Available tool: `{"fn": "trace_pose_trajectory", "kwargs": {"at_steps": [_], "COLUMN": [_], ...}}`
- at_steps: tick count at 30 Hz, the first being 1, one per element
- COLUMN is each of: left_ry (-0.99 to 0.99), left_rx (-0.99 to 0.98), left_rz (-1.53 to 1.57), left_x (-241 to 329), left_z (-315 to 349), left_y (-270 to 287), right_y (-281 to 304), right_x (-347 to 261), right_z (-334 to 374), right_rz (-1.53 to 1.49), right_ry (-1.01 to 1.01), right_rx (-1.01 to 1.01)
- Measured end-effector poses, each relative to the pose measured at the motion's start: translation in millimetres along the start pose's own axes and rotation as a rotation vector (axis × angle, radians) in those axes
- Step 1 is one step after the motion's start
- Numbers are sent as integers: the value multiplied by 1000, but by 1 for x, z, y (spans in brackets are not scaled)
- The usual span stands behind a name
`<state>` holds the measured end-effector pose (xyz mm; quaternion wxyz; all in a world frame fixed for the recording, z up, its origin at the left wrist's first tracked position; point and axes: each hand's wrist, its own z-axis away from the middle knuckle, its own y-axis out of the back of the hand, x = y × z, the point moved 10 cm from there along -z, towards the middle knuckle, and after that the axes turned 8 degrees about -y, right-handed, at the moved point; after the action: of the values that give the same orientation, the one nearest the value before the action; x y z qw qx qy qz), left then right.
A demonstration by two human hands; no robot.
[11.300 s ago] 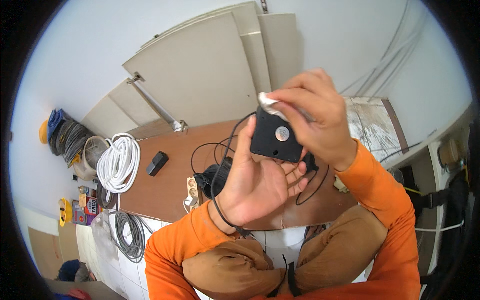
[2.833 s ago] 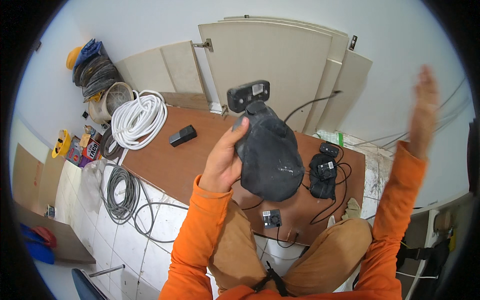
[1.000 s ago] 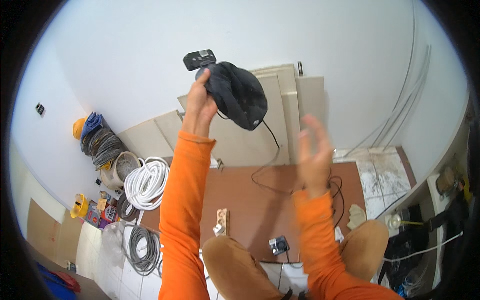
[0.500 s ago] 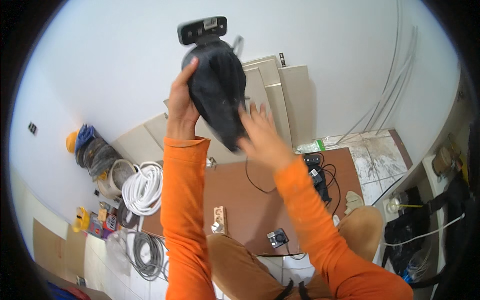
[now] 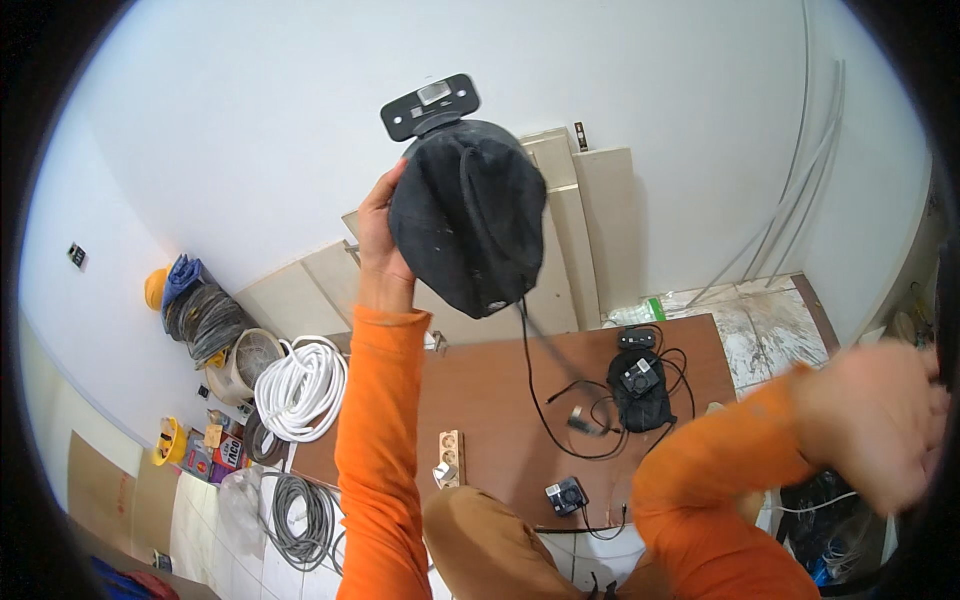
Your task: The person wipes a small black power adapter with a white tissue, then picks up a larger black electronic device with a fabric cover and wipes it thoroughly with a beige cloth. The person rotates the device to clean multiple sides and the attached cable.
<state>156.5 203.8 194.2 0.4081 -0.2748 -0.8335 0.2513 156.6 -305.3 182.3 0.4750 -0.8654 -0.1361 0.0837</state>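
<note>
My left hand (image 5: 385,225) is closed on the left side of a black fabric cap (image 5: 470,215), held up in front of the pale wall. A flat black bar with a small label, like a camera module (image 5: 432,106), is fixed at the cap's upper edge. From its lower end a black cable (image 5: 527,350) hangs toward the table. At the far right my right hand (image 5: 880,420) is smeared by motion and apart from the cap, its fingers running into the dark rim of the picture. I cannot make out whether it holds anything.
On the brown table (image 5: 500,400) are a power strip (image 5: 450,457), a small black boxy device (image 5: 567,495) and another black fabric item (image 5: 643,400) with a device and tangled cables. White coiled hose (image 5: 300,390) and grey coiled cable (image 5: 300,520) lie left. Panels (image 5: 605,220) lean on the wall.
My right hand has left the cap and swung far right. The cap has turned so its rounded side shows more, and it sits slightly lower and farther right in view.
</note>
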Motion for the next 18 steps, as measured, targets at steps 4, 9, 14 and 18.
{"fn": "trace_pose_trajectory", "kwargs": {"at_steps": [4,9,14,18], "left_ry": [-125,-269,-476,-501], "left_rx": [-41,-40,-14,-109], "left_rz": [-116,-143,-138,-74], "left_x": [-6,30,58,42], "left_z": [6,15,30,33], "left_y": [-35,4,21,9], "right_y": [-116,-29,15,16], "right_x": [122,136,55,24], "right_z": [254,166,-3,10], "right_rz": [555,300,64,33], "right_ry": [-395,-854,-365,-80], "right_rx": [-995,-452,5,60]}}
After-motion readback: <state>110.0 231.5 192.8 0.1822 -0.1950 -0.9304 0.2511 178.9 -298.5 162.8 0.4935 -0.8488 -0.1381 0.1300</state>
